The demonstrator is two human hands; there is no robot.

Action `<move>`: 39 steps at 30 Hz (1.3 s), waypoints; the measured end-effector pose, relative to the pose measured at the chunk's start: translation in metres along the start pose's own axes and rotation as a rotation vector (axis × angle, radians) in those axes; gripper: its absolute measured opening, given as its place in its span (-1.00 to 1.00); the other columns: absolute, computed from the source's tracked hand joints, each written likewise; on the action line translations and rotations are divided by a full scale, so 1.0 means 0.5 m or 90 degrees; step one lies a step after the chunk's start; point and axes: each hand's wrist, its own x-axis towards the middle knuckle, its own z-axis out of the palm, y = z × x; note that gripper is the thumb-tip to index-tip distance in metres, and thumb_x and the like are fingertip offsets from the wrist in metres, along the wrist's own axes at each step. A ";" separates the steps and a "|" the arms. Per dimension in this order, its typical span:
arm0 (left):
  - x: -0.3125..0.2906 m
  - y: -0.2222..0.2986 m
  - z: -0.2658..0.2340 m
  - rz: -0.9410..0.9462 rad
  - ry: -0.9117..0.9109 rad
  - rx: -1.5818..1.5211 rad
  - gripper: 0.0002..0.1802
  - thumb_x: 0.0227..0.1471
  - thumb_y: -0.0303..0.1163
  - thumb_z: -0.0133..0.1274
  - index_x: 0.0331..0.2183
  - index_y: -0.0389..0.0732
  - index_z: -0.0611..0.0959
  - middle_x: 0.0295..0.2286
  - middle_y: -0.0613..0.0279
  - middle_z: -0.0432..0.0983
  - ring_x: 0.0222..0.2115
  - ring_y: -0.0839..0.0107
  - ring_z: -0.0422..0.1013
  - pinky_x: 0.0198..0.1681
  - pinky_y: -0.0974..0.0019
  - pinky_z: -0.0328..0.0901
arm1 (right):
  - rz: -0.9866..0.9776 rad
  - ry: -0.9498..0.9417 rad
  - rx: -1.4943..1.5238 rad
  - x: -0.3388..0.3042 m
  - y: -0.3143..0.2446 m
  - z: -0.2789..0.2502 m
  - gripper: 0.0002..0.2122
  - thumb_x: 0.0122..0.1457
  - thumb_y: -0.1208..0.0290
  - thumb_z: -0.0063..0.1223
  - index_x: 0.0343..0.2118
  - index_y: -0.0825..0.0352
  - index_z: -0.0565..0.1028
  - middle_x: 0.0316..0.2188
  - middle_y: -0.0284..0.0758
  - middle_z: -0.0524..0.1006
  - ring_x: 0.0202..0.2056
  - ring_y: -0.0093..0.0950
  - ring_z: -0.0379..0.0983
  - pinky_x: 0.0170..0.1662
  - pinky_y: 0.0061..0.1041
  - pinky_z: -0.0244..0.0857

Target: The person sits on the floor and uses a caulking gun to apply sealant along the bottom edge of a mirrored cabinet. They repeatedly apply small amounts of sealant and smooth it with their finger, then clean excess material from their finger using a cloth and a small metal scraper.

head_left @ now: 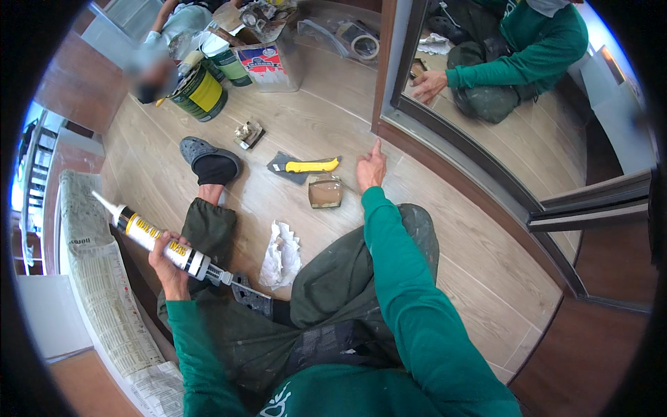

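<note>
My left hand is wrapped around a caulking gun loaded with a white and yellow sealant cartridge. Its white nozzle points up and to the left. My right hand reaches forward over the floor with the index finger stretched out, close to the bottom corner of a brown door frame. No object shows in it; the other fingers look partly bent. Left of that hand, a yellow-handled scraper lies on a dark flat piece, behind a small open cardboard box.
Crumpled white paper lies between my legs. Farther off are a small messy block, a paint bucket, a square tin and a tape roll. Newspaper covers a ledge at left. A mirrored door stands at right.
</note>
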 end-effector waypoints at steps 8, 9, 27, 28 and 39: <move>-0.063 0.084 0.036 0.018 -0.084 -0.079 -0.68 0.05 -0.31 0.13 -0.19 -0.28 0.49 -0.42 0.13 0.46 -0.43 0.26 0.44 -0.25 0.16 0.38 | 0.057 0.013 0.293 0.022 0.003 0.019 -0.28 0.14 0.58 0.02 0.41 0.22 0.12 0.18 -0.03 0.40 0.20 -0.21 0.33 0.25 -0.32 0.18; -0.067 0.084 0.044 0.020 -0.069 -0.057 -0.67 0.05 -0.31 0.13 -0.19 -0.28 0.49 -0.42 0.13 0.46 -0.42 0.26 0.44 -0.24 0.15 0.38 | 0.063 0.007 0.300 0.024 0.003 0.022 -0.27 0.16 0.60 0.02 0.42 0.19 0.09 0.21 -0.04 0.38 0.22 -0.25 0.32 0.25 -0.35 0.17; -0.104 0.041 0.119 -0.030 -0.074 0.023 -0.70 0.02 -0.33 0.16 -0.24 -0.29 0.51 -0.45 0.13 0.48 -0.47 0.25 0.47 -0.30 0.17 0.43 | 0.102 -0.034 0.465 0.023 -0.060 -0.001 -0.21 0.08 0.53 0.08 0.42 0.23 0.08 0.29 -0.07 0.32 0.31 -0.25 0.22 0.32 -0.39 0.09; -0.107 0.039 0.117 -0.031 -0.064 0.031 -0.70 0.02 -0.32 0.16 -0.24 -0.28 0.51 -0.45 0.13 0.47 -0.47 0.25 0.47 -0.30 0.17 0.44 | 0.111 -0.032 0.466 0.025 -0.061 -0.002 -0.21 0.06 0.49 0.09 0.42 0.26 0.10 0.28 -0.05 0.33 0.31 -0.23 0.23 0.32 -0.39 0.10; -0.126 0.027 0.082 -0.064 -0.038 0.001 -0.68 0.02 -0.29 0.16 -0.23 -0.27 0.52 -0.45 0.15 0.47 -0.44 0.24 0.47 -0.29 0.13 0.44 | 0.096 0.047 0.217 0.031 -0.007 -0.025 -0.39 0.02 0.35 0.05 0.24 0.17 0.43 -0.08 0.06 0.58 -0.04 -0.02 0.48 0.13 -0.21 0.29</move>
